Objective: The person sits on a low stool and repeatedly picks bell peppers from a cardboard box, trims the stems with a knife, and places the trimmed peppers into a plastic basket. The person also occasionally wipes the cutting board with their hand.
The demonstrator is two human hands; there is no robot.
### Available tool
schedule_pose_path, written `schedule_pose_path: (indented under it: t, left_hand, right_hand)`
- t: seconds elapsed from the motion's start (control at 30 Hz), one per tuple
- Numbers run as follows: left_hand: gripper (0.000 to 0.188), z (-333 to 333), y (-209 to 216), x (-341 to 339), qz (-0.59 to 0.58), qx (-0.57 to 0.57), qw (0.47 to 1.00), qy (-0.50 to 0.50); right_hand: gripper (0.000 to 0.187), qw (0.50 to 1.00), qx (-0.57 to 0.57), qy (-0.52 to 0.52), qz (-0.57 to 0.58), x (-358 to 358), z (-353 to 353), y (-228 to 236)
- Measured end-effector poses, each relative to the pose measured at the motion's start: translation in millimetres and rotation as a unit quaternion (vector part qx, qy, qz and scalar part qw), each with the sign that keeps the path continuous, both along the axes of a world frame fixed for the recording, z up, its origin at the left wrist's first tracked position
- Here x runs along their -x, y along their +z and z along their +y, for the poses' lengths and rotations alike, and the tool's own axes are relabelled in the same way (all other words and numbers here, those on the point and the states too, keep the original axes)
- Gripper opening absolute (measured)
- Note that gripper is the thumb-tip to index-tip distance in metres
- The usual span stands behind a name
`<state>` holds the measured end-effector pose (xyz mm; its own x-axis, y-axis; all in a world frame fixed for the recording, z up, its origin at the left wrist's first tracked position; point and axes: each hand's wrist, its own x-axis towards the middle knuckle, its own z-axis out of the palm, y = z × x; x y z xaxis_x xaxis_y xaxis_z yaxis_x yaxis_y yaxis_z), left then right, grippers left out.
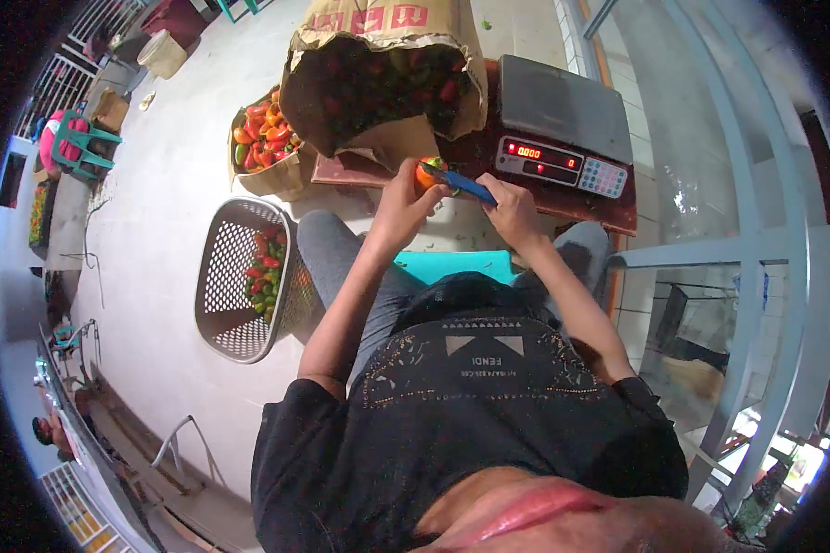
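Observation:
My left hand [400, 205] is closed around an orange-red pepper [423, 176], held in front of the table edge. A slim blue tool [471, 186] is gripped in my right hand [514, 217], its dark end against the pepper's top. Whether it is a knife or shears cannot be made out. Just beyond my hands, a large brown paper sack [387, 28] lies with its mouth towards me, dark red and green peppers [387, 88] inside. Left of my knee stands a grey perforated basket [214, 276] with red and green peppers [266, 276] along its right side.
A second paper sack [290, 182] of orange and red peppers [266, 135] stands left of the table. A grey digital scale [563, 103] sits on the dark red table [609, 212] at right. Glass panels with a pale frame [752, 212] rise on my right. A green chair [83, 146] is far left.

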<state>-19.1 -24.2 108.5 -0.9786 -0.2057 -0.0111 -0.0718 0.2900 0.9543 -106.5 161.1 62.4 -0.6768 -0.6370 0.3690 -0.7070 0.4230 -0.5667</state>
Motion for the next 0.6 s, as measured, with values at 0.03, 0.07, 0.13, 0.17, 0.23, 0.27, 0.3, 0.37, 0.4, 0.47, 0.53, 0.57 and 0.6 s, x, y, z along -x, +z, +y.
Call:
schedule_pose_path:
  t: [0.03,0.07,0.13,0.17,0.23,0.27,0.3,0.37,0.4,0.47,0.53,0.57,0.6]
  left_hand:
    - [0.029,0,-1,-1,0.009,0.015,1.0,0.003]
    - [0.029,-1,-3,-2,0.018,0.029,0.999,0.006]
    - [0.029,-1,-10,-2,0.03,0.056,0.998,0.016]
    - [0.029,0,-14,-3,0.034,0.068,0.997,0.024]
    - [0.028,1,-16,-3,0.027,0.071,0.997,0.029]
    - [0.028,2,-14,-3,0.018,0.062,0.998,0.026]
    - [0.028,2,-14,-3,0.009,0.053,0.998,0.023]
    - [0.028,1,-16,-3,0.011,0.053,0.998,0.027]
    - [0.028,0,-17,-3,0.012,0.053,0.998,0.029]
    - [0.028,-1,-20,-3,0.001,0.027,0.999,0.036]
    - [0.029,-2,-25,-4,0.006,0.031,0.999,0.042]
    - [0.029,-2,-28,-4,0.016,0.049,0.998,0.044]
    - [0.029,-2,-30,-4,0.027,0.067,0.996,0.048]
  right_hand:
    - [0.022,1.0,-0.004,-0.004,-0.003,-1,1,0]
    - [0.022,1.0,-0.008,-0.005,0.008,-1,1,-1]
    - [0.022,1.0,-0.014,-0.007,0.027,0,1,-2]
    - [0.022,0.999,-0.004,-0.013,0.046,0,0,-2]
    - [0.022,0.996,0.016,-0.024,0.082,-1,-2,-2]
    - [0.021,0.997,0.008,-0.028,0.074,-2,-2,-1]
    - [0.021,0.997,-0.001,-0.032,0.067,-4,-2,-1]
    - [0.021,0.998,-0.013,-0.025,0.061,-5,-3,0]
    - [0.02,0.998,-0.018,-0.015,0.063,-4,-4,0]
    - [0.02,0.998,-0.018,-0.003,0.062,-4,-6,-1]
    - [0.02,0.998,-0.009,0.005,0.057,-3,-9,-3]
    - [0.023,0.999,-0.019,0.0,0.046,-3,-10,-3]
    - [0.026,0.999,-0.029,-0.005,0.036,-4,-10,-3]
